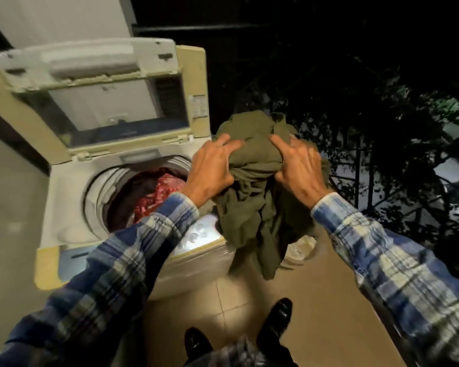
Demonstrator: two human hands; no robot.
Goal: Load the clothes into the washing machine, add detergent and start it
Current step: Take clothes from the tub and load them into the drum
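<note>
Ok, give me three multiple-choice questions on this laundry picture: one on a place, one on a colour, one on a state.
1. Where is the held garment relative to the drum? A) inside it B) in the air to its right C) beneath it
2. What colour is that garment? A) olive green B) white C) yellow
3. How is the lid? A) shut B) raised open C) removed
Answers: 1 B, left hand and right hand grip it right of the opening; 2 A, olive, unlike the red clothes inside; 3 B, it stands up behind the opening.
</note>
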